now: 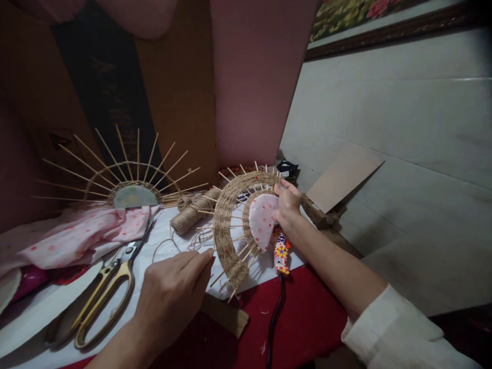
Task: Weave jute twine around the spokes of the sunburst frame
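My right hand (288, 202) is closed on one end of a woven twine half-ring (225, 225), holding it tilted over the table. Thin wooden sticks cross its twine bands like rays. Its centre is a half-disc of pink dotted cloth (262, 220), beside my right fingers. To the left of this piece is my left hand (172, 287), its fingers curled and pressed together near the outer stick ends. Whatever it pinches, if anything, is too small to make out. A glue gun with a flowered, patterned body (282, 254) lies under the woven piece, its black cord trailing forward.
Large scissors (111, 287) lie left, near pink dotted fabric (88, 233). A twine roll (192, 212) rests behind my left hand. Another stick frame with a pale half-disc (137, 196) stands at the back left. Cardboard (177, 92) and a tiled wall (415, 205) bound the space.
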